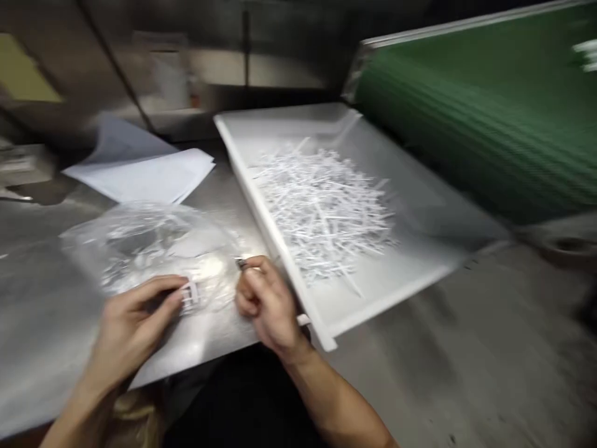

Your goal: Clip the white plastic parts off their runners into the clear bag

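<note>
A small white plastic piece with several prongs [190, 297] is pinched between the thumb and fingers of my left hand [135, 320]. My right hand [270, 302] is closed, with a small dark-tipped object [241, 264] between thumb and forefinger; its kind is too blurred to tell. A white stub [303, 320] shows at the heel of that hand, and I cannot tell whether it belongs to the same object. Behind both hands lies a clear plastic bag [140, 239] with small white and clear pieces in or under it. Blur hides fine detail.
To the right, a white tray [420, 249] holds a heap of thin white plastic sticks [326, 211] and juts past the metal table's [41, 311] edge. White paper sheets [144, 171] lie behind the bag. A green conveyor belt [466, 106] slopes at the upper right.
</note>
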`<action>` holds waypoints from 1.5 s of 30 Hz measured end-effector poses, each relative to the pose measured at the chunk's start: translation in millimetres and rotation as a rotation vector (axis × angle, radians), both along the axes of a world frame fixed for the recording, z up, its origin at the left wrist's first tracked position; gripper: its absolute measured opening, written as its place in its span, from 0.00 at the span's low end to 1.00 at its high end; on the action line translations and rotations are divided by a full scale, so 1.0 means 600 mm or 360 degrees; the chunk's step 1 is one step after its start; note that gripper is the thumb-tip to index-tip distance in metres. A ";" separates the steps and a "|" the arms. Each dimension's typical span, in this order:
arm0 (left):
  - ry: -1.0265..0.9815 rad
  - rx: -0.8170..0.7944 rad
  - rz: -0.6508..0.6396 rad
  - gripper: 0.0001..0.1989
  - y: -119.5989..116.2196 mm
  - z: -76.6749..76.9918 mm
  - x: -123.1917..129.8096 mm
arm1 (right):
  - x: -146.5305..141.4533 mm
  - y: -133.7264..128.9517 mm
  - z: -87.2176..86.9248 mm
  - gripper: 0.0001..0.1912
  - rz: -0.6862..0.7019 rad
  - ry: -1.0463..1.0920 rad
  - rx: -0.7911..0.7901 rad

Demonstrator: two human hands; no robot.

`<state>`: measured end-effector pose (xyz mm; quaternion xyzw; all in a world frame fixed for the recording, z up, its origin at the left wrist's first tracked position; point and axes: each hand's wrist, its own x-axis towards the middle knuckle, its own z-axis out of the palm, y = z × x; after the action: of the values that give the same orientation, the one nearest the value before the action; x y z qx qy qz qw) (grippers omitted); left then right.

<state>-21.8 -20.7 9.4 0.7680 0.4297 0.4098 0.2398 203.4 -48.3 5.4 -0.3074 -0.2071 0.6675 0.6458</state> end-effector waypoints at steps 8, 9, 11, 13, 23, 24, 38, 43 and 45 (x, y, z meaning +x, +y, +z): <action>-0.0228 -0.0110 0.0030 0.05 -0.005 0.011 0.048 | 0.016 -0.025 -0.011 0.14 -0.0018 -0.0249 0.0001; -0.0252 -0.0067 0.0074 0.06 -0.006 0.011 0.043 | 0.015 -0.029 -0.013 0.13 -0.0040 -0.0306 0.0008; -0.0199 0.0062 0.0172 0.08 -0.010 0.010 0.029 | 0.010 -0.034 -0.012 0.13 -0.0099 -0.0412 0.0036; -0.0025 0.0169 0.0208 0.07 -0.014 0.009 0.015 | 0.000 -0.037 -0.006 0.12 -0.0166 -0.0473 0.0085; -0.0188 -0.0030 0.0137 0.09 -0.047 0.014 0.032 | -0.011 0.000 -0.012 0.05 -0.0462 -0.0842 0.0217; -0.0208 0.0045 0.0123 0.10 -0.042 0.016 0.034 | -0.008 -0.001 -0.014 0.05 -0.0491 -0.0888 0.0231; 0.0088 0.0216 -0.0163 0.06 -0.022 -0.010 0.036 | 0.000 -0.030 -0.017 0.08 -0.0092 -0.1376 0.0186; 0.0099 0.0194 -0.0249 0.09 -0.020 -0.010 0.035 | 0.000 -0.028 -0.009 0.08 -0.0052 -0.1474 0.0229; 0.0108 0.0214 -0.0260 0.09 -0.019 -0.008 0.035 | 0.000 -0.028 -0.008 0.07 -0.0047 -0.1483 0.0225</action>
<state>-0.6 -32.1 4.4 0.8283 0.3449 0.3906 0.2058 203.6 -65.4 0.6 -0.5324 -0.5153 0.4336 0.5128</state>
